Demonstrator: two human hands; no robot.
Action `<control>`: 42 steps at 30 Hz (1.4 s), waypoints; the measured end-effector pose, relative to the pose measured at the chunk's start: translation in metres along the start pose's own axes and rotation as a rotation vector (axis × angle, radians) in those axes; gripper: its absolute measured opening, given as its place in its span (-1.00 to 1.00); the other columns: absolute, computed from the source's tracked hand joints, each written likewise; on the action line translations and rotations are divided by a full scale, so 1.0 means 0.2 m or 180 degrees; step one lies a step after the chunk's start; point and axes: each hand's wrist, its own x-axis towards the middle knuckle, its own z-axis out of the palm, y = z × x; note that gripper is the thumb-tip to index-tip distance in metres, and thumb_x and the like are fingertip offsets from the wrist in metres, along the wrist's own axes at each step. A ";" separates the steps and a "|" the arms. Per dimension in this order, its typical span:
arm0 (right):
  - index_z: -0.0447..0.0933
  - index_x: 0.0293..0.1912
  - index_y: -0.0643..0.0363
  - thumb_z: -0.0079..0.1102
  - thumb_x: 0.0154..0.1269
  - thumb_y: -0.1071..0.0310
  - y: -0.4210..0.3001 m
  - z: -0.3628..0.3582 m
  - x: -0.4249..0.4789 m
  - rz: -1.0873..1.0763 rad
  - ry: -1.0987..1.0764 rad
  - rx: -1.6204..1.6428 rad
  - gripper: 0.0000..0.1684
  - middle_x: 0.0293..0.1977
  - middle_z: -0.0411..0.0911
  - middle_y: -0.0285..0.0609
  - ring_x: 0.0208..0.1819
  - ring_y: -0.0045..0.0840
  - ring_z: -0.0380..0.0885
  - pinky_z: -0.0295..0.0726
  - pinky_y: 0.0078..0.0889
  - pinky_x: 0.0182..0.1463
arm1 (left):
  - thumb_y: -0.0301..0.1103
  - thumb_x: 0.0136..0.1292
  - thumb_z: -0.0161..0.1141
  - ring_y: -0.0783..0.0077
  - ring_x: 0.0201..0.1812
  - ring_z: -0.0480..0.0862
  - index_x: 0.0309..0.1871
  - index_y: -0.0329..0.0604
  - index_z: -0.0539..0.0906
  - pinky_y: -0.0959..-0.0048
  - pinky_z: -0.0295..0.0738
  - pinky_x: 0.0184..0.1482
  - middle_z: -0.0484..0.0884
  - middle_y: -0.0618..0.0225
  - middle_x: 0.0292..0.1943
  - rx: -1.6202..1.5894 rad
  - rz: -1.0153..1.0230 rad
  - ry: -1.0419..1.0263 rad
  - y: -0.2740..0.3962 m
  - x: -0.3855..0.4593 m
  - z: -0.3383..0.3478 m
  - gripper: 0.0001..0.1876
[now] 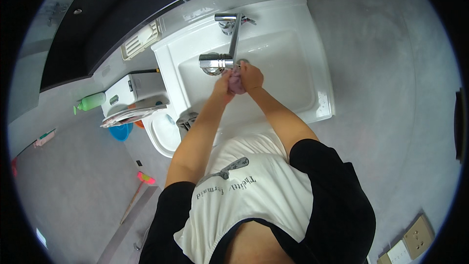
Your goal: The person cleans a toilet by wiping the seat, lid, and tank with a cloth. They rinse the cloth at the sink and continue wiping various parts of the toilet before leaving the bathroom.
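Both hands meet around a small mauve cloth [236, 83] above the white washbasin [285, 69]. My left hand [222, 87] grips the cloth's left side, and my right hand [252, 76] holds its right upper part. The chrome swivel faucet [234, 42] reaches out over the basin, its outlet end just above my hands. Part of the metal drain [242, 61] shows past my right fingers. Whether water runs from the spout is hard to tell. The cloth is bunched, and my fingers hide some of it.
Left of the basin are a toilet [161, 135] with its lid raised, a green pump bottle [91, 102] and a blue basin [121, 131]. A soap rack [141, 40] sits by the wall. A dark cabinet [121, 11] overhangs the back. A pink-headed broom [146, 178] stands farther left.
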 end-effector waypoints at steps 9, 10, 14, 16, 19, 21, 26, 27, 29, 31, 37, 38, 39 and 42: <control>0.44 -0.46 0.22 0.18 0.21 0.38 0.05 -0.23 -0.27 -0.0608 -0.0334 0.1325 -0.82 -0.48 0.48 -0.22 -0.46 -0.49 0.47 0.45 -0.46 -0.38 | -0.69 -0.13 -0.04 0.21 -0.09 0.53 -0.06 -0.16 0.44 0.29 0.45 0.08 0.52 0.30 -0.15 -0.0433 -0.0117 -0.0110 0.05 -0.02 -0.08 -0.54; 0.44 -0.46 0.23 0.18 0.21 0.40 0.04 -0.24 -0.29 -0.0505 -0.0579 0.1498 -0.83 -0.46 0.50 -0.24 -0.43 -0.54 0.48 0.46 -0.50 -0.37 | -0.69 -0.16 -0.06 0.22 -0.12 0.53 -0.09 -0.17 0.44 0.31 0.45 0.06 0.51 0.31 -0.18 -0.0423 -0.0096 -0.0155 0.05 -0.01 -0.10 -0.55; 0.45 -0.40 0.25 0.17 0.25 0.31 0.05 -0.21 -0.29 0.0390 -0.1069 0.2090 -0.79 -0.52 0.49 -0.29 -0.52 -0.64 0.45 0.44 -0.58 -0.46 | -0.72 -0.25 -0.13 0.27 -0.15 0.52 -0.14 -0.19 0.45 0.37 0.46 0.03 0.47 0.36 -0.26 -0.0702 -0.0028 -0.0341 0.01 0.03 -0.16 -0.52; 0.45 -0.36 0.26 0.16 0.27 0.28 0.03 -0.28 -0.23 0.0750 -0.1961 0.1619 -0.77 -0.57 0.48 -0.30 -0.58 -0.67 0.43 0.42 -0.61 -0.51 | -0.72 -0.26 -0.13 0.29 -0.13 0.52 -0.14 -0.18 0.45 0.40 0.46 0.02 0.48 0.35 -0.24 -0.0785 -0.0039 -0.0410 0.01 0.04 -0.16 -0.51; 0.44 -0.33 0.24 0.16 0.28 0.26 0.01 -0.29 -0.20 0.0800 -0.2494 0.1667 -0.77 -0.65 0.43 -0.31 -0.65 -0.71 0.39 0.37 -0.60 -0.58 | -0.70 -0.28 -0.11 0.29 -0.09 0.52 -0.10 -0.18 0.44 0.39 0.46 0.03 0.50 0.32 -0.20 -0.0770 -0.0017 -0.0496 0.04 -0.01 -0.10 -0.49; 0.42 -0.36 0.22 0.16 0.28 0.27 0.01 -0.24 -0.19 -0.0047 -0.1784 0.1689 -0.77 -0.58 0.46 -0.29 -0.63 -0.72 0.40 0.37 -0.58 -0.59 | -0.65 -0.23 -0.07 0.28 -0.07 0.53 -0.07 -0.17 0.44 0.37 0.46 0.05 0.52 0.30 -0.16 -0.0613 0.0013 -0.0620 0.07 -0.05 -0.02 -0.50; 0.40 -0.38 0.19 0.17 0.20 0.25 -0.13 -0.26 -0.18 -0.0911 -0.1169 0.1726 -0.77 -0.26 0.53 -0.16 -0.45 -0.39 0.53 0.49 -0.31 -0.41 | -0.40 0.16 0.04 0.26 0.04 0.51 0.11 -0.09 0.47 0.29 0.41 0.16 0.52 0.29 -0.02 -0.0449 -0.0475 -0.0143 0.10 -0.16 0.06 -0.61; 0.39 -0.37 0.19 0.17 0.21 0.29 -0.12 -0.23 -0.16 -0.1345 -0.0941 0.1448 -0.80 -0.20 0.53 -0.17 -0.43 -0.37 0.54 0.48 -0.31 -0.41 | -0.34 0.23 0.02 0.27 0.05 0.51 0.14 -0.06 0.46 0.27 0.42 0.16 0.51 0.31 0.00 -0.0504 -0.0462 -0.0145 0.10 -0.17 0.07 -0.62; 0.37 -0.35 0.18 0.16 0.20 0.35 -0.16 -0.20 -0.17 -0.1961 -0.0884 0.1136 -0.84 -0.11 0.52 -0.19 -0.34 -0.31 0.54 0.48 -0.29 -0.34 | -0.23 0.33 -0.05 0.27 0.08 0.51 0.19 -0.01 0.44 0.23 0.42 0.17 0.50 0.31 0.05 -0.0611 -0.0345 -0.0554 0.08 -0.17 0.00 -0.62; 0.38 -0.34 0.16 0.14 0.18 0.38 -0.20 -0.19 -0.23 -0.2328 -0.1237 0.1046 -0.88 -0.04 0.50 -0.20 -0.21 -0.25 0.53 0.48 -0.26 -0.23 | -0.14 0.42 -0.14 0.25 0.11 0.50 0.25 0.01 0.40 0.20 0.43 0.18 0.47 0.28 0.11 -0.0725 -0.0146 -0.1399 0.06 -0.11 -0.16 -0.61; 0.45 -0.24 0.13 0.13 0.17 0.38 -0.20 -0.27 -0.38 -0.1293 -0.1246 0.0767 -0.87 -0.08 0.45 -0.16 -0.13 -0.22 0.50 0.50 -0.23 -0.12 | -0.06 0.40 -0.17 0.13 0.17 0.46 0.23 -0.12 0.38 0.13 0.39 0.21 0.43 0.13 0.18 -0.0076 -0.0162 -0.0955 0.15 -0.17 0.00 -0.54; 0.46 -0.23 0.14 0.14 0.17 0.37 -0.17 -0.27 -0.39 -0.1076 -0.1220 0.0830 -0.85 -0.10 0.45 -0.14 -0.13 -0.21 0.50 0.50 -0.23 -0.11 | -0.06 0.40 -0.16 0.13 0.17 0.46 0.22 -0.13 0.39 0.12 0.38 0.21 0.44 0.14 0.18 -0.0102 -0.0119 -0.0810 0.14 -0.15 -0.02 -0.54; 0.45 -0.21 0.15 0.15 0.17 0.36 -0.14 -0.27 -0.40 -0.0977 -0.1080 0.0874 -0.82 -0.10 0.45 -0.11 -0.13 -0.20 0.51 0.51 -0.25 -0.10 | -0.06 0.40 -0.16 0.12 0.17 0.45 0.21 -0.14 0.40 0.11 0.37 0.22 0.44 0.14 0.18 -0.0126 -0.0078 -0.0667 0.13 -0.13 -0.04 -0.54; 0.43 -0.14 0.17 0.16 0.18 0.30 0.03 -0.21 -0.36 -0.0762 -0.0853 0.0525 -0.74 -0.11 0.46 -0.06 -0.14 -0.23 0.52 0.53 -0.28 -0.10 | -0.05 0.39 -0.17 0.11 0.18 0.44 0.22 -0.14 0.38 0.09 0.32 0.25 0.43 0.15 0.18 -0.0246 -0.0076 -0.0399 0.12 -0.08 -0.06 -0.53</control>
